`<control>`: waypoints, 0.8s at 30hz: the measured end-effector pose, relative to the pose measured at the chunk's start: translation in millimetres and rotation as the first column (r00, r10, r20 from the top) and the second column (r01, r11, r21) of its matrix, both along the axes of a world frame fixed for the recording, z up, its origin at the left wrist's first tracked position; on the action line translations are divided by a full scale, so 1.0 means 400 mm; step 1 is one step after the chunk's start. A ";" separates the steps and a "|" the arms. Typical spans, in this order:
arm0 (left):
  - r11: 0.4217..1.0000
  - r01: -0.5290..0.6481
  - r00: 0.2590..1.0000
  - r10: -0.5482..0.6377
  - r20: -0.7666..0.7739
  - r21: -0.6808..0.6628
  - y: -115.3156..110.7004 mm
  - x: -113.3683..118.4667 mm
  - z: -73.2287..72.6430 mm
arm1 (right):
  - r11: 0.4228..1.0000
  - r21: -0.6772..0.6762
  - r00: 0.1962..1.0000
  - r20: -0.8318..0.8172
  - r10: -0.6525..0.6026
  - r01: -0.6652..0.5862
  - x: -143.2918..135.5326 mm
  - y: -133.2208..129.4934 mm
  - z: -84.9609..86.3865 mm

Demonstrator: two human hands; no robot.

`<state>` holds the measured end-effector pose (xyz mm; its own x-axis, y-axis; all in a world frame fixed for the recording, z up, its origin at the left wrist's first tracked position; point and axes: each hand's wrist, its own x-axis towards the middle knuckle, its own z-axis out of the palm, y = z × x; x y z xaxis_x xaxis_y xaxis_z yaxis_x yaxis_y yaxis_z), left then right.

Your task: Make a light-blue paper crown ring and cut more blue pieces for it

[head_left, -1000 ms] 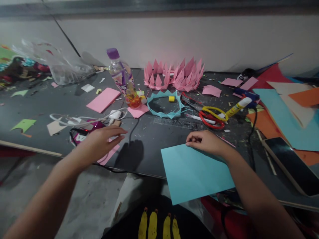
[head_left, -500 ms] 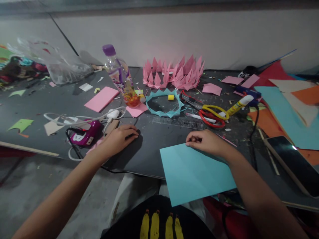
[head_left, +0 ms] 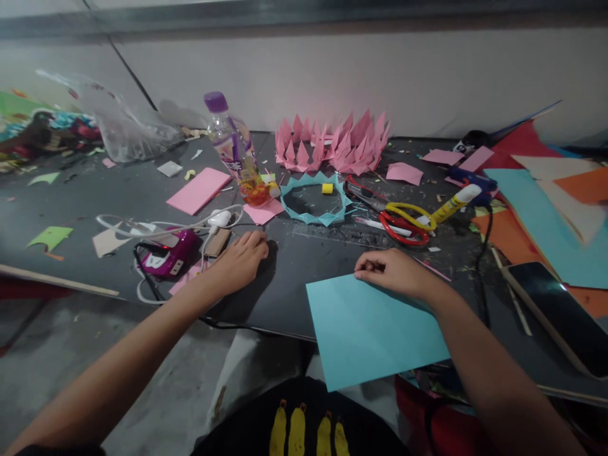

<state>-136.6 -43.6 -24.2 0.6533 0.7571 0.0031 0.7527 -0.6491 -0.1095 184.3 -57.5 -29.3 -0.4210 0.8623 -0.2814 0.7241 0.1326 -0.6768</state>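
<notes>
A light blue sheet of paper [head_left: 375, 335] lies at the front of the table, its near part jutting past the edge. My right hand [head_left: 387, 271] rests at its top edge, fingers curled in and thumb against the paper; the underside of the grip is hidden. My left hand [head_left: 244, 258] lies palm down on the dark tabletop, holding nothing, fingers loosely bent, beside a small brown block [head_left: 218, 242]. Beyond the hands sits a blue zigzag paper ring [head_left: 288, 209] with a small yellow piece [head_left: 327, 189] inside.
Pink pointed paper crowns [head_left: 358, 149] stand by the wall, near a purple-capped bottle [head_left: 237, 155]. Scissors [head_left: 403, 234], a glue stick [head_left: 456, 202], a glue gun [head_left: 475, 180] and a phone [head_left: 555, 316] lie right. A purple power adapter [head_left: 173, 253] with cables sits left.
My left hand has shifted a little to the right and its fingers have drawn in slightly. My right hand and the blue paper stay in place. The view has turned slightly left.
</notes>
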 end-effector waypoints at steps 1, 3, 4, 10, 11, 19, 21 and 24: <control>1.000 -0.004 1.000 0.004 0.015 -0.007 0.000 -0.002 -0.002 | 1.000 -0.001 1.000 0.000 0.004 -0.004 0.000 0.000 0.000; 1.000 -0.009 0.998 0.010 0.057 -0.026 0.000 -0.006 -0.004 | 1.000 -0.002 1.000 0.000 0.014 -0.014 0.001 0.001 -0.001; 0.999 -0.010 0.997 0.013 0.079 -0.038 0.000 -0.008 -0.004 | 1.000 -0.002 1.000 -0.001 0.017 -0.017 0.001 0.002 -0.001; 0.995 -0.005 0.987 0.021 0.160 -0.096 0.000 -0.015 -0.007 | 1.000 0.023 1.000 -0.007 0.016 -0.016 0.002 0.002 -0.003; 0.995 -0.006 0.987 0.022 0.162 -0.104 -0.001 -0.015 -0.005 | 1.000 0.023 1.000 -0.009 0.017 -0.017 0.003 0.002 -0.004; 0.984 -0.048 0.968 0.089 0.235 -0.174 -0.011 -0.001 0.061 | 1.000 0.001 1.000 -0.013 0.014 -0.014 0.005 0.003 -0.004; 0.967 -0.082 0.962 0.140 0.234 -0.239 -0.016 -0.018 0.089 | 1.000 0.000 1.000 -0.018 0.014 -0.014 0.005 0.002 -0.003; 0.886 -0.072 0.967 0.175 0.188 -0.459 -0.036 -0.081 0.132 | 1.000 -0.002 1.000 -0.019 0.011 -0.011 0.004 0.001 -0.002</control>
<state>-169.2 -57.9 28.6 0.5765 0.7864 -0.2219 0.8010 -0.4902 0.3438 185.8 -56.9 -30.0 -0.4361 0.8568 -0.2751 0.7095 0.1393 -0.6908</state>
